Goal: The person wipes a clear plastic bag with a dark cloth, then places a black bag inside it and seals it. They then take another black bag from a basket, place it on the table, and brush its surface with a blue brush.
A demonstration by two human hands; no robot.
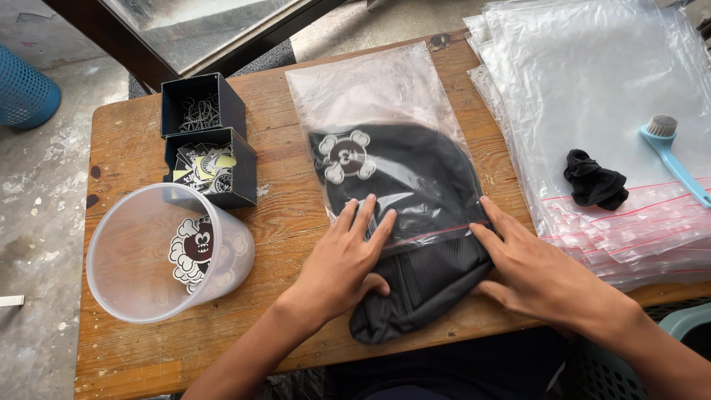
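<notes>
A clear zip bag (370, 96) lies on the wooden table (133, 141) with a black garment (415, 178) partly inside it; a white cartoon print shows through the plastic. The garment's lower part (422, 289) sticks out of the bag's red-striped mouth toward me. My left hand (344, 259) lies flat on the bag's mouth and the garment, fingers spread. My right hand (529, 263) presses on the right side of the bag's opening, fingers on the plastic and the fabric.
A clear plastic tub (126, 244) with a printed sticker stands at the left. Behind it sit two black open boxes (211, 148) with small items. A stack of clear zip bags (592, 89) at right bears a black cloth (595, 180) and a blue brush (670, 152). A blue basket (22, 92) stands on the floor.
</notes>
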